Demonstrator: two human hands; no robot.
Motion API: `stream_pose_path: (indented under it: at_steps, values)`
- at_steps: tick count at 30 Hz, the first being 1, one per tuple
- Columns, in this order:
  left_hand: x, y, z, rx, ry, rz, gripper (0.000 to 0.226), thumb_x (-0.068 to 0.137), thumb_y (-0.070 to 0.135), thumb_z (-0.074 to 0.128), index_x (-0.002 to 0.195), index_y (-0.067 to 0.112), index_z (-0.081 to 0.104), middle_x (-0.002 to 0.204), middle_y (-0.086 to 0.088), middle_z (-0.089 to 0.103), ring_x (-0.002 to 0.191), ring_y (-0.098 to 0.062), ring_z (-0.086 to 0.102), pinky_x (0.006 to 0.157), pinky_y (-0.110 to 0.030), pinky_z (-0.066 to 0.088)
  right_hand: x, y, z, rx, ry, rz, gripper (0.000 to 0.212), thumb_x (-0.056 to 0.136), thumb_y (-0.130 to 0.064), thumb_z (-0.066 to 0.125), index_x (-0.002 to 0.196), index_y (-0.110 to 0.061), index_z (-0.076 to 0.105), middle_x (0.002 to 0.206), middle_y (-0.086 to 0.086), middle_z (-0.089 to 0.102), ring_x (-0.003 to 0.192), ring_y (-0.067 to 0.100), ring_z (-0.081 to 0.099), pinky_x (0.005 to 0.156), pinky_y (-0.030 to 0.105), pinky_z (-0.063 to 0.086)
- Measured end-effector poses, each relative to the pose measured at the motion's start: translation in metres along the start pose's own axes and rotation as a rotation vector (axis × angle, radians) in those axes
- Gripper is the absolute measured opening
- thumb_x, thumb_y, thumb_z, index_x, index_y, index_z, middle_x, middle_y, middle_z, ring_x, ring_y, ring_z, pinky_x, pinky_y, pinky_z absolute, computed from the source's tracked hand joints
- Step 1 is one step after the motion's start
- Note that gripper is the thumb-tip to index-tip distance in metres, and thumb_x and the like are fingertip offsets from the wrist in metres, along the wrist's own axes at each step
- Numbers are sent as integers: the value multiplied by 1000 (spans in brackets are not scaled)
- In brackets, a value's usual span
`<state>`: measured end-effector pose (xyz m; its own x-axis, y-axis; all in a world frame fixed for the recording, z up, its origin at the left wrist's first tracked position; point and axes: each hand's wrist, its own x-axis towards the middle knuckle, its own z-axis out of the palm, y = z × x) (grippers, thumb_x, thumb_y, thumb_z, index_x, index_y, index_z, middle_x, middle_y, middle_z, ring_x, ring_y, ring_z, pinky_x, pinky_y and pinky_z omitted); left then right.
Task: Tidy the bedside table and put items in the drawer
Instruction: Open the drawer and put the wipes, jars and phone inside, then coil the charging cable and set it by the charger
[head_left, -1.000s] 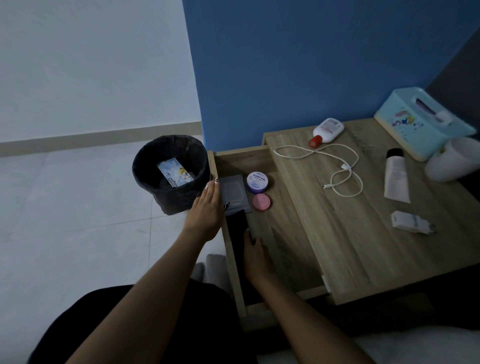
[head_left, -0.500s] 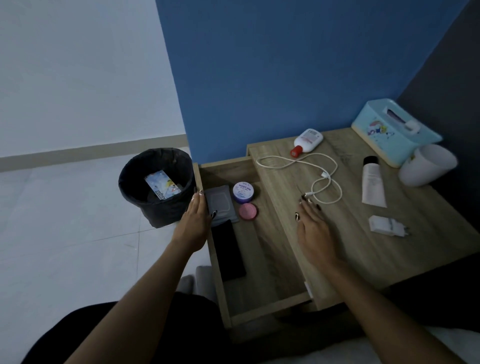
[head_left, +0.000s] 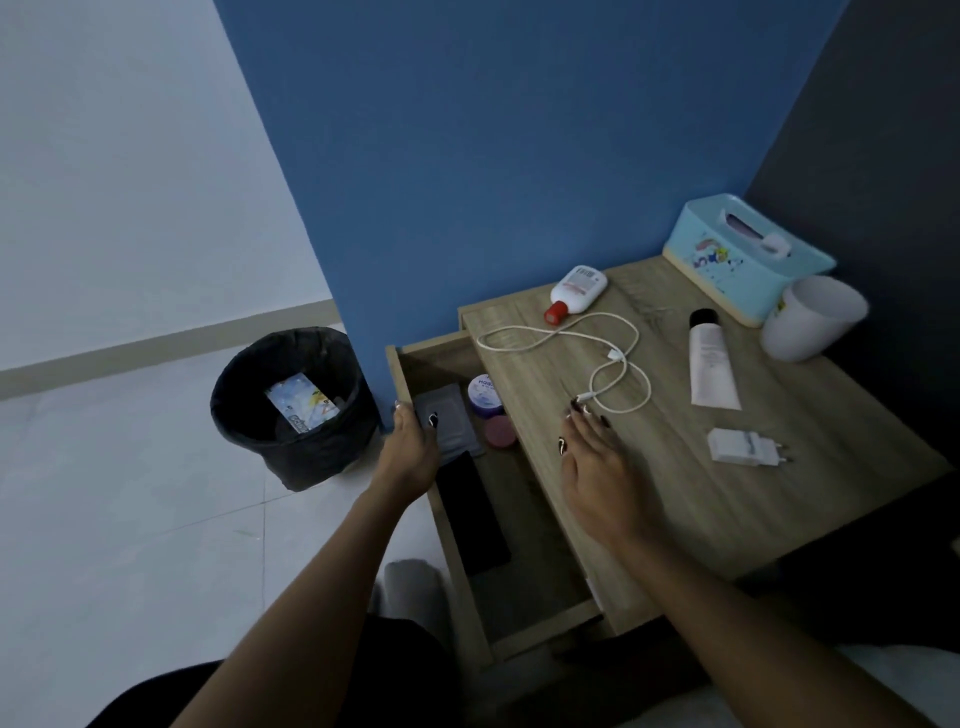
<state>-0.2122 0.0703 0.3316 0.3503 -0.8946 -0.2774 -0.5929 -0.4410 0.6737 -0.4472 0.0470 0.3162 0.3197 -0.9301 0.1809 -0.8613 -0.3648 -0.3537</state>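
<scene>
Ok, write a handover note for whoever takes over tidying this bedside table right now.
Left hand grips the left wall of the open wooden drawer. Right hand open, fingertips by the white charging cable on the tabletop.
Done, in drawer: black phone, grey pouch, purple-lidded jar, pink round tin.
Left, on top: cable, red-capped white bottle, black-capped white tube, white plug adapter.

Your left hand (head_left: 410, 454) clamps the drawer wall (head_left: 396, 374), thumb inside, fingers outside, arm stretched forward. Your right hand (head_left: 597, 462) is palm down, fingers straight and slightly spread, forearm angled in from lower right.
</scene>
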Motion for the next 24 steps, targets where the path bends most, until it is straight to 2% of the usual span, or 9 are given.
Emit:
stream_pose_path:
  at_steps: [4,8,11,13,15,17,19,21,24]
  values:
    - [5,20,11,-32,-13,30,37,100,19,32,131,1,28,127,-28,51,105,-43,56,78,-39,43,1,-1,-1,-20,23,-13,53,91,-26,29,132,-3,55,140,11,53,135,24,44,112,37,35]
    - [8,38,27,-75,-26,76,30,99,18,32,125,4,29,118,-27,55,95,-39,58,80,-46,49,3,0,1,-21,36,-31,52,92,-25,30,133,-3,54,141,10,52,136,22,42,112,39,35]
    - [10,51,39,-111,-24,92,25,99,18,32,120,4,31,110,-25,57,92,-38,59,73,-39,43,3,2,2,-8,59,-39,50,91,-22,33,130,0,56,138,12,55,134,23,45,110,41,37]
    - [9,62,44,-126,-30,95,31,101,22,30,126,4,29,111,-21,56,101,-41,58,76,-36,39,3,1,3,9,74,-35,49,90,-20,35,129,0,57,136,13,56,132,25,47,110,42,38]
    - [7,74,48,-159,-48,97,42,102,25,28,138,6,20,122,-20,53,112,-41,55,82,-34,38,2,2,4,18,85,-33,48,89,-19,36,128,1,57,135,13,57,132,26,48,109,42,39]
    - [7,81,50,-187,-73,80,54,102,29,27,147,8,5,140,-22,43,124,-41,47,94,-38,39,2,1,5,18,95,-39,48,90,-19,36,128,0,57,135,13,57,131,26,48,109,42,39]
    - [11,84,54,-196,-95,43,67,102,35,26,149,10,-14,151,-24,31,132,-42,39,105,-43,36,2,1,5,16,102,-43,48,90,-19,36,128,1,57,134,13,58,131,26,48,110,41,38]
    - [15,87,59,-196,-103,20,72,101,39,27,147,12,-22,152,-27,25,134,-43,36,109,-46,34,3,2,6,-1,106,-40,47,90,-19,37,127,0,58,133,13,59,130,26,50,110,40,39]
    - [16,94,64,-234,-84,-20,79,99,40,34,147,14,-23,150,-30,28,130,-45,41,107,-51,37,3,4,7,-13,105,-37,45,90,-18,39,126,0,59,132,12,60,129,26,51,109,40,39]
